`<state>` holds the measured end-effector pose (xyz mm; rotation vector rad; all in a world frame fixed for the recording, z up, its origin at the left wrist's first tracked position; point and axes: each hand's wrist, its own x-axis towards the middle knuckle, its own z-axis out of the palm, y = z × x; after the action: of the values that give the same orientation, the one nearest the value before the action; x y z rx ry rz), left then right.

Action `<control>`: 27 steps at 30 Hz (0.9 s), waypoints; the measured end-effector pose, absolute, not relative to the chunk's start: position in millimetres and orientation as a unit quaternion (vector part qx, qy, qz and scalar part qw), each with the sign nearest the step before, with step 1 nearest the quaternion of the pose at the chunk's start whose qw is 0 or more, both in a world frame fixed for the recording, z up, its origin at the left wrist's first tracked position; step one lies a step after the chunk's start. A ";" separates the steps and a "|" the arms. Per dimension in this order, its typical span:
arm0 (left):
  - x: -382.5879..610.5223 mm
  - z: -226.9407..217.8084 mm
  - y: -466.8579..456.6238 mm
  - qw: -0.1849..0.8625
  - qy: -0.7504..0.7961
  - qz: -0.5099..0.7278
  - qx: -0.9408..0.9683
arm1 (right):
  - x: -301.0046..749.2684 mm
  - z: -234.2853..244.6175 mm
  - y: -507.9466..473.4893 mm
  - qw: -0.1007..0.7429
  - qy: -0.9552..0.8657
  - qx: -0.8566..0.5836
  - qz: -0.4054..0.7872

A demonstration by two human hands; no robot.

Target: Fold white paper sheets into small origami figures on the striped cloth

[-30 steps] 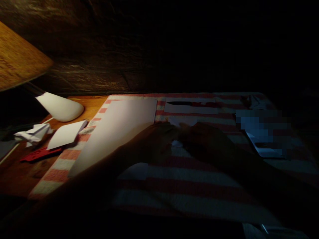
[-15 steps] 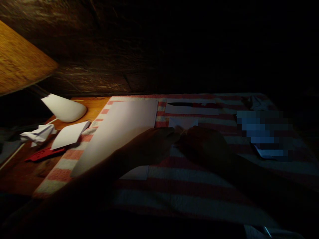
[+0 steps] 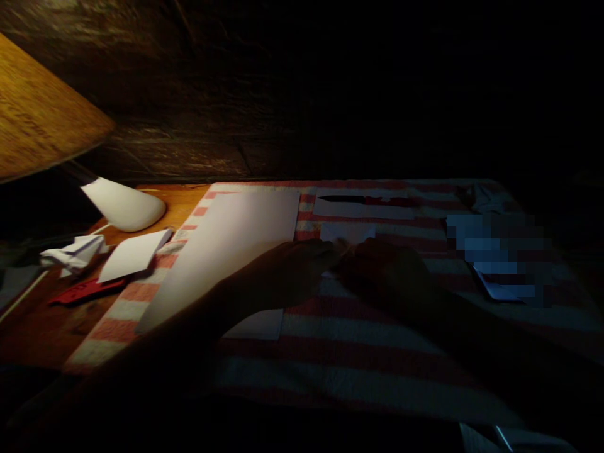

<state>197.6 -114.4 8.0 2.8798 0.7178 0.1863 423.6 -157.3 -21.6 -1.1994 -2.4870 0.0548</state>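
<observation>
In the dim middle of the view, a small white piece of paper (image 3: 348, 233) lies on a striped cloth (image 3: 358, 377). My left hand (image 3: 302, 267) comes over it from the left, fingers closed together at its middle. From the other side my right hand (image 3: 384, 267) meets it, its fingers bent and closed on the same paper. The fingertips nearly touch; shadow hides the exact grip. Just beyond the hands, a knife (image 3: 344, 199) with a dark blade and a reddish handle rests on another sheet (image 3: 368, 211).
Large white sheets (image 3: 236, 233) lie left of my hands. Farther left are a lamp base (image 3: 125, 204), its yellow shade (image 3: 42, 113), a crumpled paper (image 3: 78, 251), a curved white sheet (image 3: 134, 255) and a flat red object (image 3: 85, 291). A blurred-out device (image 3: 507, 291) sits at right.
Both hands stay at the small paper, with only slight finger movement. The whole view has shifted a little.
</observation>
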 end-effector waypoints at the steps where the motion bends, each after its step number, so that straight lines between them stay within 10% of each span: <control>1: 196.4 7.9 -112.9 0.084 0.231 0.065 0.967 | 424.4 -22.3 -157.1 0.191 -0.884 -0.426 0.026; 27: 181.6 7.1 -88.6 0.077 0.134 0.090 0.984 | 432.5 -29.3 -153.2 0.197 -0.885 -0.416 0.064</control>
<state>181.6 -88.6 7.1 2.9483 0.4022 0.2707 432.5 -153.2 -29.3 -1.1656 -2.4781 0.1787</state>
